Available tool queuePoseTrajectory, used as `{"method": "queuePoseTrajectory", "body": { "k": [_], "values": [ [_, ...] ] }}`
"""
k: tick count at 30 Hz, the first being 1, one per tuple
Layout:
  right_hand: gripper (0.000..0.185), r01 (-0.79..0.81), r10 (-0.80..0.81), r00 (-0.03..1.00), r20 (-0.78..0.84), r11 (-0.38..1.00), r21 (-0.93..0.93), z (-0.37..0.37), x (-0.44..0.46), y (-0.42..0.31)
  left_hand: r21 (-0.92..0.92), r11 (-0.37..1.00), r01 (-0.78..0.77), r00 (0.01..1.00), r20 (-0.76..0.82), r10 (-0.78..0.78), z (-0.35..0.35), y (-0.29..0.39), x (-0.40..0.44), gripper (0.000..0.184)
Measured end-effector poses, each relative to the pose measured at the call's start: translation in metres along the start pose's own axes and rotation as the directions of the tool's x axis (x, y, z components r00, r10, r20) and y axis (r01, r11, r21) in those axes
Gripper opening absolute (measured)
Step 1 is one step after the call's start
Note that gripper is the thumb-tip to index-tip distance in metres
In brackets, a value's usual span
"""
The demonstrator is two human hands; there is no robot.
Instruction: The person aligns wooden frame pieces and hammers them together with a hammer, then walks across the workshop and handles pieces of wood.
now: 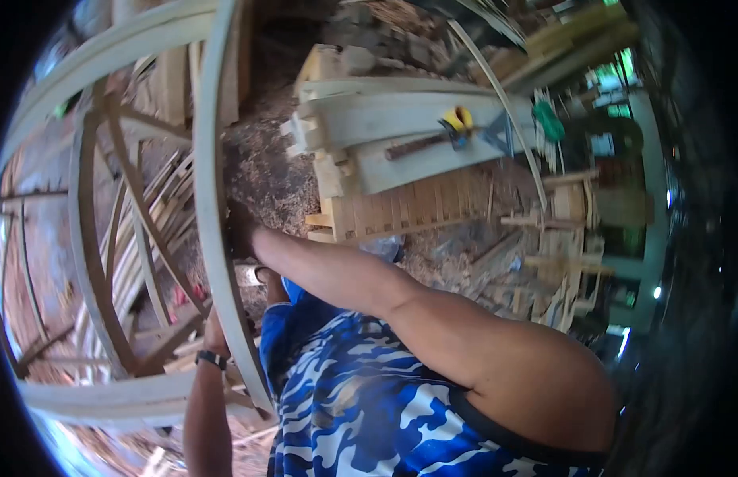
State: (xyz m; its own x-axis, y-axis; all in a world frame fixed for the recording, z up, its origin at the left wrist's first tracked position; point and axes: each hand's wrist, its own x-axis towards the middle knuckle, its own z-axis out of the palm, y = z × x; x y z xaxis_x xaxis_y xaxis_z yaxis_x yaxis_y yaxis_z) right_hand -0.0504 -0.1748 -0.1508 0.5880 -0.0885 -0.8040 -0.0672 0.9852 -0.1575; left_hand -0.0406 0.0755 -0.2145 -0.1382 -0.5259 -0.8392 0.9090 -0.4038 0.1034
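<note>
A large pale wooden frame (212,179) with curved rails and crossing braces fills the left side. My right arm reaches across to its near rail, where my right hand (242,230) lies against the rail's right edge, dark and blurred, its fingers not distinct. Lower down, my left hand (215,332), with a dark watch on the wrist, is at the left side of the same rail. The rail hides its fingers, so its grip cannot be made out.
Pale boards (408,119) lie stacked beyond my right arm, bearing a hammer (416,147), a yellow tape roll (458,119) and a blue square (497,133). Thin strips (166,199) lie behind the frame. Shavings and offcuts cover the floor. Wooden pieces (571,207) stand at the right.
</note>
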Motion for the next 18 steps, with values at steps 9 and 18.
{"method": "queuePoseTrajectory", "body": {
  "k": [9,18],
  "values": [
    [0.084,-0.174,-0.92,0.339,-0.196,0.144,-0.974,-0.225,-0.037,-0.172,0.0,0.998,-0.063,0.995,0.082,0.063,-0.05,-0.005,0.045,0.047],
    [0.081,-0.195,-0.552,0.716,-0.427,0.429,-0.882,-0.354,-0.106,-0.299,0.329,0.929,-0.173,0.984,0.011,0.179,0.012,0.011,0.003,0.054]
  ]
}}
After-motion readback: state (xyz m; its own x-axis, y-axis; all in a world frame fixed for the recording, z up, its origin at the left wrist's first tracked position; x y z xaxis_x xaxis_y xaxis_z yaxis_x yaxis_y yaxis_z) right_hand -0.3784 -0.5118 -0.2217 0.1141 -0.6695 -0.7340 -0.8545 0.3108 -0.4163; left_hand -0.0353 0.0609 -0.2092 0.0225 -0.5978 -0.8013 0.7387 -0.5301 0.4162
